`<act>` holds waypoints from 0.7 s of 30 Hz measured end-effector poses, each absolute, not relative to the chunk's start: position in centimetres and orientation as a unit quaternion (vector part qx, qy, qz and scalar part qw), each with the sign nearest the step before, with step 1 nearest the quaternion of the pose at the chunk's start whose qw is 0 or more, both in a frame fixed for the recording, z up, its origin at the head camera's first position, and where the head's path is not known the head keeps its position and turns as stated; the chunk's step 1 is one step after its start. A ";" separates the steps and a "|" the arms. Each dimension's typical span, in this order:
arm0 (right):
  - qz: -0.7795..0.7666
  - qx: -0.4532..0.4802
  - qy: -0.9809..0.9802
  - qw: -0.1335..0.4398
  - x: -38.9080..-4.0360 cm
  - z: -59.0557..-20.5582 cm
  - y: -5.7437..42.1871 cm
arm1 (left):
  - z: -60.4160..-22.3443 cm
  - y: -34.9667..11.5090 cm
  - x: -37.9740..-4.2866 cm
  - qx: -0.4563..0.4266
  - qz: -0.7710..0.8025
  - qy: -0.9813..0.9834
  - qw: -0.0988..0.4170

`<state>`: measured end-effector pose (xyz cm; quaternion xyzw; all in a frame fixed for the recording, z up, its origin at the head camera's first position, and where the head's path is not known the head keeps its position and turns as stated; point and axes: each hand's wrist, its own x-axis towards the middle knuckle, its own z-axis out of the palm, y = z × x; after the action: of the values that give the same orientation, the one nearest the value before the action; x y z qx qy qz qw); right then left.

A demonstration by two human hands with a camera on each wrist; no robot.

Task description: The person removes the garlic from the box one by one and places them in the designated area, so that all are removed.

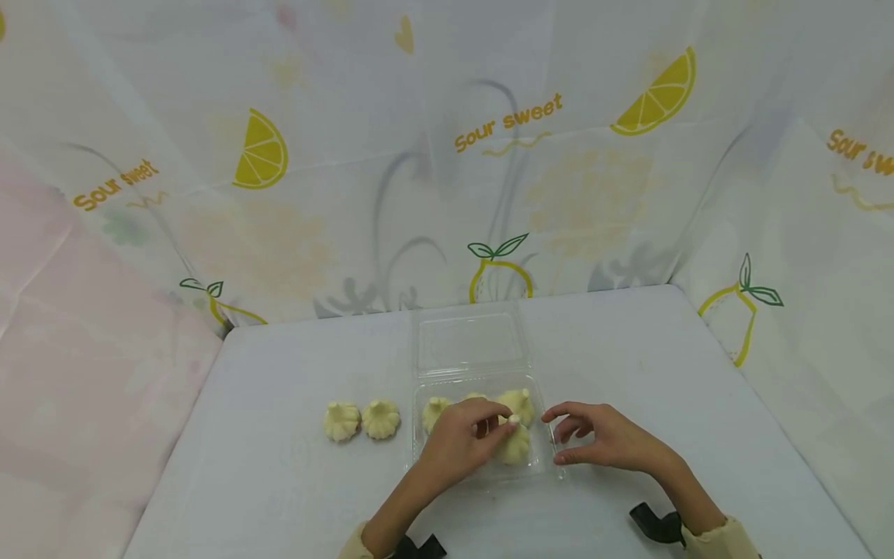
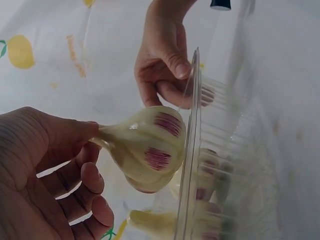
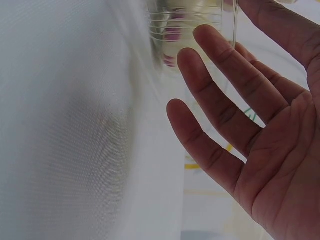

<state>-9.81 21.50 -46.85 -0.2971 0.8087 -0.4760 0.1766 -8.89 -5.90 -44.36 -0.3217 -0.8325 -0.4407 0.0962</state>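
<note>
A garlic bulb (image 2: 150, 147), pale with purple streaks, hangs from my left hand (image 1: 452, 441), which pinches its stem between thumb and forefinger. The bulb is over the front right part of a clear plastic box (image 2: 187, 165), at rim height in the left wrist view. More garlic bulbs (image 1: 518, 402) sit inside the box along its back; my left hand partly covers them. Close to the box's right wall is my right hand (image 1: 606, 439), fingers spread and loosely bent, with nothing in its grasp. In the right wrist view its fingertips (image 3: 204, 34) overlap the box's ribbed wall.
Two garlic bulbs (image 1: 361, 420) lie side by side on the white table (image 1: 279, 481), left of the box. The box's hinged lid (image 1: 471, 341) lies folded back toward the lemon-print cloth wall (image 1: 419, 194). Each wrist carries a black device (image 1: 655, 523).
</note>
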 end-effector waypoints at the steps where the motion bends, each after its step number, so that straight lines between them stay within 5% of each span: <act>1: -0.476 -0.298 0.809 0.176 -9.8 -46.9 21.5 | -44.3 -6.1 -8.9 -0.318 -0.441 -0.834 0.097; 21: -0.471 -0.297 0.812 0.175 -9.7 -46.8 21.5 | -42.9 -9.7 -10.3 -0.286 -0.486 -0.815 0.130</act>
<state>-9.68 21.51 -46.77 -0.2967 0.8118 -0.4714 0.1750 -10.35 -9.67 -42.89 -0.2864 -0.8153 -0.4861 0.1302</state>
